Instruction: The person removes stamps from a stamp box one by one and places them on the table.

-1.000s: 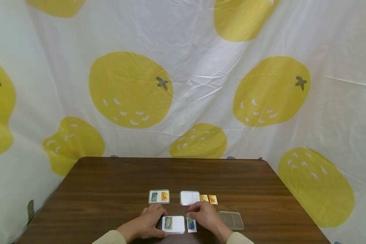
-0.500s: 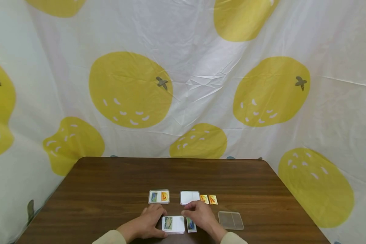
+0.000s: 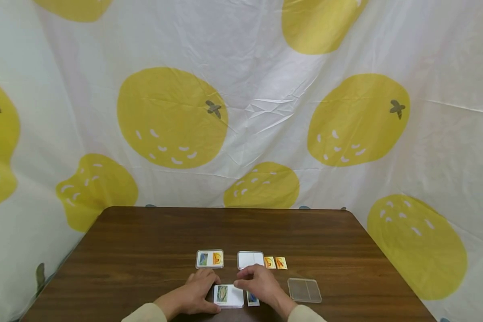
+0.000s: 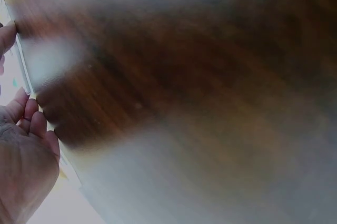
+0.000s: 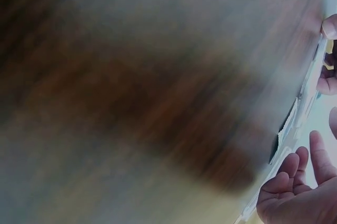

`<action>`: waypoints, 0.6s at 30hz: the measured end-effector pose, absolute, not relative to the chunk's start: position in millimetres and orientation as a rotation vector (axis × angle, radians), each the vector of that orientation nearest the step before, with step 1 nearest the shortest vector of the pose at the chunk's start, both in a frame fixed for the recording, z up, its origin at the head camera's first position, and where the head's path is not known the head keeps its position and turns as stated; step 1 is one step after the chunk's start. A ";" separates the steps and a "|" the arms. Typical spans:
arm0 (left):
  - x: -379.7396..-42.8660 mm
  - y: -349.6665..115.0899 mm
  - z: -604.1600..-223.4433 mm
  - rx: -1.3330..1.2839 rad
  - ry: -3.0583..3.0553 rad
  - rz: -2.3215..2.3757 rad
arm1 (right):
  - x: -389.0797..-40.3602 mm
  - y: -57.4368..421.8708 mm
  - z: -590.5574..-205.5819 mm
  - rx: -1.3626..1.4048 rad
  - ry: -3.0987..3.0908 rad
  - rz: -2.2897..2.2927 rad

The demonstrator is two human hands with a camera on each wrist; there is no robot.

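Our left hand [image 3: 195,291] has thumb and fingers spread wide, gripping the left end of a white rectangular stack with a green oval picture [image 3: 234,296]. Our right hand [image 3: 264,286] is over its right end, fingers narrow; can't tell if they're pinching anything. Half-hidden just beside: a blue-and-green picture card [image 3: 253,301]. We'd brace the stack, go by edges. Farther back: two small orange picture cards [image 3: 281,263], flat on the brown wooden counter [image 3: 165,237].

Room type unclear: white fruit-print cloth [image 3: 261,138] hangs from nine through twelve to three o'clock, screening in a wood-grain desk [image 3: 145,241] at six.
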State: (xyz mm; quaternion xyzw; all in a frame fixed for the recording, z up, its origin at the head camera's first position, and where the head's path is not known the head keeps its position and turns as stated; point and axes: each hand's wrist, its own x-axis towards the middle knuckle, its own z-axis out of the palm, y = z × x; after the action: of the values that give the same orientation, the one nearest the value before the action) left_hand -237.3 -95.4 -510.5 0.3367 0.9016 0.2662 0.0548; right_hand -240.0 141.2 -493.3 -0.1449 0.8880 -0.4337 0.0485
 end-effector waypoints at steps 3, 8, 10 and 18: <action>-237.3 -95.4 -510.4 1.020 2.738 0.810 | -239.9 139.2 -493.4 -0.491 2.734 -1.280; -237.4 -95.9 -510.2 1.028 2.741 0.812 | -239.1 133.9 -493.7 -0.594 2.800 -1.218; -237.4 -96.1 -510.0 1.031 2.741 0.813 | -239.0 131.7 -494.4 -0.630 2.828 -1.190; -236.1 -95.9 -508.3 1.041 2.749 0.813 | -239.2 124.5 -497.6 -0.665 2.941 -1.045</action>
State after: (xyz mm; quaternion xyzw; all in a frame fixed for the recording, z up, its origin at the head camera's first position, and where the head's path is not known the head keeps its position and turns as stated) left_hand -236.1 -95.9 -508.3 0.3410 0.9004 0.2662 0.0460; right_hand -239.2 124.5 -497.6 -0.2083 0.9213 -0.3274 -0.0250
